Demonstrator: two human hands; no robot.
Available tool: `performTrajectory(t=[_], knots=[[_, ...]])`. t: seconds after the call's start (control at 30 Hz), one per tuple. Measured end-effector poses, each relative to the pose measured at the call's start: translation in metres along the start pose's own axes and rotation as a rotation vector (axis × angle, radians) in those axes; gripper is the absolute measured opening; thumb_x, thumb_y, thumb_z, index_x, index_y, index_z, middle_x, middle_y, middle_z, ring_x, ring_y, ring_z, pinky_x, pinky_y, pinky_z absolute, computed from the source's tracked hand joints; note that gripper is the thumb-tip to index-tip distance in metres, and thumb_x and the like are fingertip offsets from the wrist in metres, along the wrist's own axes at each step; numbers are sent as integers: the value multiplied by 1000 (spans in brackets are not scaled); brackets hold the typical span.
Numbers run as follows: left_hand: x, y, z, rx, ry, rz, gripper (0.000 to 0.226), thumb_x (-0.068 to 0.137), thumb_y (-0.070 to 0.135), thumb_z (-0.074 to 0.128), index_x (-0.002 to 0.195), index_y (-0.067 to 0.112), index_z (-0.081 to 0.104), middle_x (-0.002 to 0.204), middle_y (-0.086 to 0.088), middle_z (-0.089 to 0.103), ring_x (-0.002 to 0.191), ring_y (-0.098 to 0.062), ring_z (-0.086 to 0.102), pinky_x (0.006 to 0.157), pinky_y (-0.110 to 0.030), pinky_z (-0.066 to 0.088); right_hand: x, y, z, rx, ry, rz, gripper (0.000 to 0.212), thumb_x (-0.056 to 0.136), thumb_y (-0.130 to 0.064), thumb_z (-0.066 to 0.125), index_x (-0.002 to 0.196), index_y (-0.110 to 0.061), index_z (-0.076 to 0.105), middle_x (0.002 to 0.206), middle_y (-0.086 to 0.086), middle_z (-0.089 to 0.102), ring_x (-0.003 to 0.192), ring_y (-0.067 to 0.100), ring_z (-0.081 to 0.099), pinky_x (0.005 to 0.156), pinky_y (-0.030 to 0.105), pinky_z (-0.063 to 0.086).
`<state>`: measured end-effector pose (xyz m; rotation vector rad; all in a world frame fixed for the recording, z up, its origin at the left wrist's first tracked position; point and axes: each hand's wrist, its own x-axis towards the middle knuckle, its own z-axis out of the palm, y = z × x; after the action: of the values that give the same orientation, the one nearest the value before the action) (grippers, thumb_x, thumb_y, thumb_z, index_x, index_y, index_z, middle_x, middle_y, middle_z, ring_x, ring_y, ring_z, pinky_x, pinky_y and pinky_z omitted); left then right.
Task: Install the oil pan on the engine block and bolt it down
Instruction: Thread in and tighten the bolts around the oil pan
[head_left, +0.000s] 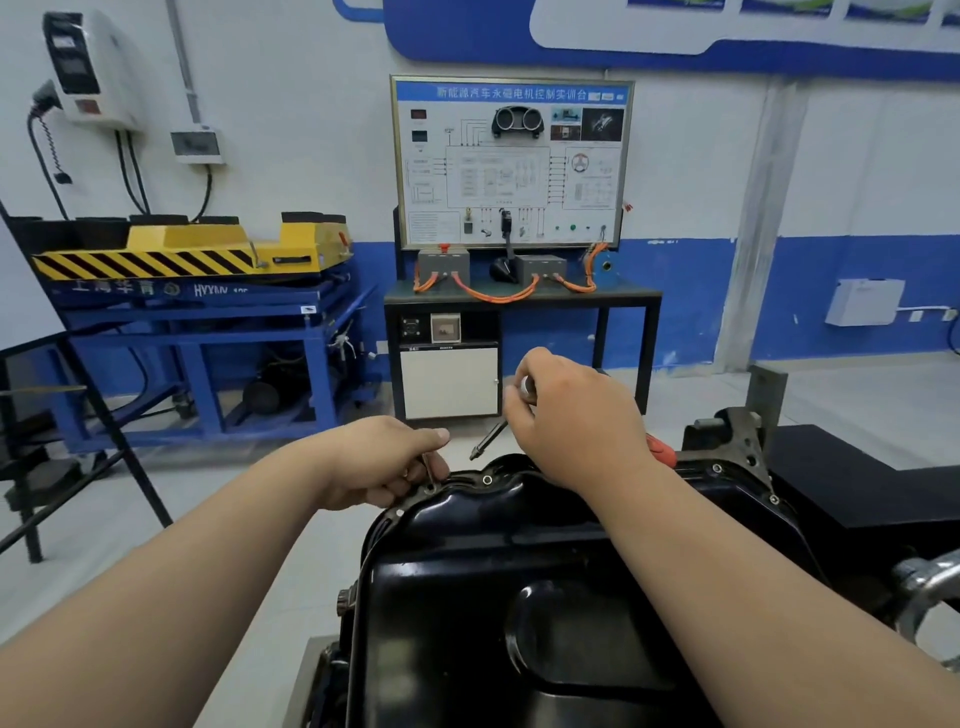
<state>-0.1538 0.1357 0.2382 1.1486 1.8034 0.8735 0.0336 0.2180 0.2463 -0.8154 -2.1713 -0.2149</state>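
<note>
The oil pan (519, 571) is sitting on the engine block (737, 441). The left hand (384, 467) is pinching a bolt (427, 466) at a far flange hole — best started square and finger-tight. The right hand (576, 421) is gripping a driver (488, 439) — possibly a socket extension — just beside it.

The black oil pan (467, 571) sits directly on the engine block (737, 436). Around them, the pale tiled floor (291, 499) carries a blue steel frame (197, 364) and a black-legged worktop (519, 299).
</note>
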Motion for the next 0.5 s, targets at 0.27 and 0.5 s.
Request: performTrajectory(t=[0.27, 0.5], knots=[[3, -6, 2, 45, 15, 18, 29, 90, 7, 40, 83, 3, 68, 54, 0, 41, 42, -11, 33, 40, -19, 29, 2, 4, 3, 19, -27, 42, 11, 91, -36, 46, 84, -27, 43, 64, -13, 46, 58, 10, 48, 49, 26, 36], [0, -10, 2, 167, 71, 117, 24, 96, 6, 41, 89, 7, 64, 61, 0, 49, 49, -9, 40, 44, -18, 33, 2, 5, 4, 32, -37, 56, 11, 90, -36, 46, 84, -27, 44, 64, -14, 45, 61, 12, 50, 54, 29, 42]])
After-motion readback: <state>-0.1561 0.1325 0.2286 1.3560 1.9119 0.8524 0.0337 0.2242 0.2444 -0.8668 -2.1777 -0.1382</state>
